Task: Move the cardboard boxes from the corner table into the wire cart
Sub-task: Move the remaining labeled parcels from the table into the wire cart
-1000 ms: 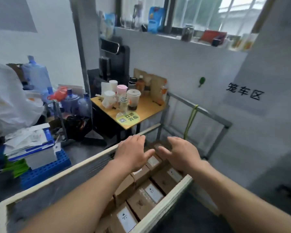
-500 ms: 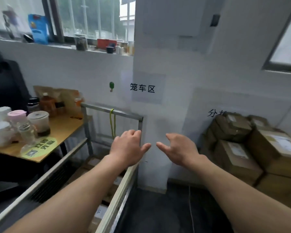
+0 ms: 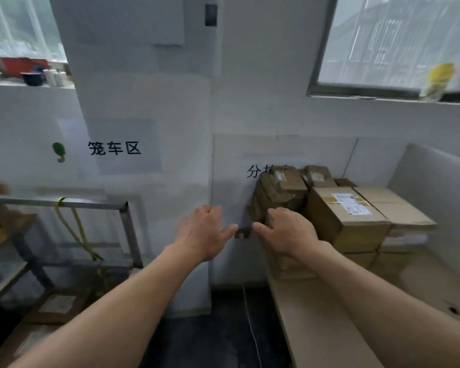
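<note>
Several brown cardboard boxes (image 3: pixel 348 219) are stacked in the corner on a light wooden table (image 3: pixel 329 322) at the right. The wire cart (image 3: pixel 125 221) with a grey metal frame stands at the left, with a box (image 3: pixel 56 305) lying on its floor. My left hand (image 3: pixel 202 232) and my right hand (image 3: pixel 287 232) are stretched forward side by side, both empty with fingers apart. The right hand is just in front of the left end of the box stack, not touching it as far as I can tell.
A white pillar with a printed sign (image 3: pixel 114 148) stands between cart and table. A yellow-green strap (image 3: pixel 75 229) hangs from the cart's top rail. A white cable (image 3: pixel 250 320) runs down to the dark floor. A white panel (image 3: pixel 441 195) borders the table on the right.
The view has swung right, from the cart to the corner table. Both empty hands moved with it and now reach toward the box stack.
</note>
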`<control>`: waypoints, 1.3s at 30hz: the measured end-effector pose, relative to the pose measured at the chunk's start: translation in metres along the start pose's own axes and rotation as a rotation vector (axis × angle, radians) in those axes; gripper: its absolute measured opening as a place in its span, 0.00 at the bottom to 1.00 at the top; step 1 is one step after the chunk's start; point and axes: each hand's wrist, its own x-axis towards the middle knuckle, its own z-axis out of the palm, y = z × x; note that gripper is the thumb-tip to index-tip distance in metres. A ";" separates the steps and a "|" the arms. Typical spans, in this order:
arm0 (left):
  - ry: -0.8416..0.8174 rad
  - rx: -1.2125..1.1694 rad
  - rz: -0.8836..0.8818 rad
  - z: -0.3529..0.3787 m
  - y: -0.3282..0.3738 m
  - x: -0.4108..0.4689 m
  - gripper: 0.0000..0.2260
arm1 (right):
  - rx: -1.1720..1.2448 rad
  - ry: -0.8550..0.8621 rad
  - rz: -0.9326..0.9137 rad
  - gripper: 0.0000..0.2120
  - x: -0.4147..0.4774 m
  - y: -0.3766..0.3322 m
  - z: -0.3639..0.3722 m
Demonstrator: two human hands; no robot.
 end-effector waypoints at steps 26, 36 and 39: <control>-0.432 -0.182 0.195 0.195 0.068 0.225 0.28 | 0.143 -0.173 0.553 0.26 0.134 0.188 0.124; -0.593 -0.246 0.227 0.247 0.061 0.262 0.25 | 0.069 -0.289 0.643 0.31 0.159 0.213 0.166; -0.619 -0.287 0.214 0.258 0.053 0.265 0.25 | -0.035 -0.250 0.665 0.37 0.161 0.211 0.171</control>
